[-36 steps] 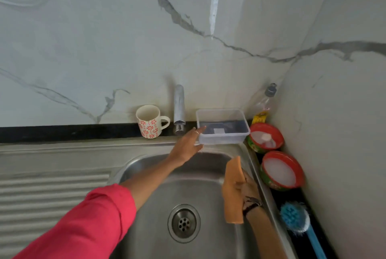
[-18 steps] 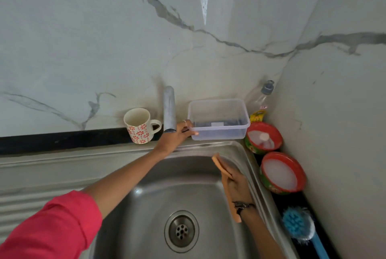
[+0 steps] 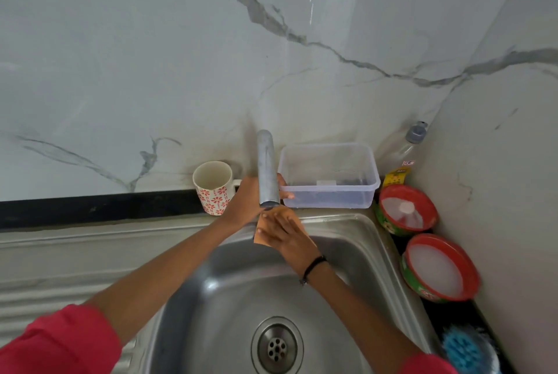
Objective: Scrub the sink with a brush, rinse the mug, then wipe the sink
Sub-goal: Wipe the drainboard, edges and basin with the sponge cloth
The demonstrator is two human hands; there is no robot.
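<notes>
Below veined marble walls [image 3: 151,56], steel sink [image 3: 356,232], black counter ledge [image 3: 90,207]

A single wide-angle camera, worn on the person's head, looks forward and steeply down from close above the sink [image 3: 356,256]. The drain [image 3: 277,347] sits near the bottom edge, the tap [image 3: 267,168] at the middle, and the marble wall [image 3: 151,56] fills the far upper half. Both forearms enter from the near edge, and straight lines bow toward the borders.
</notes>
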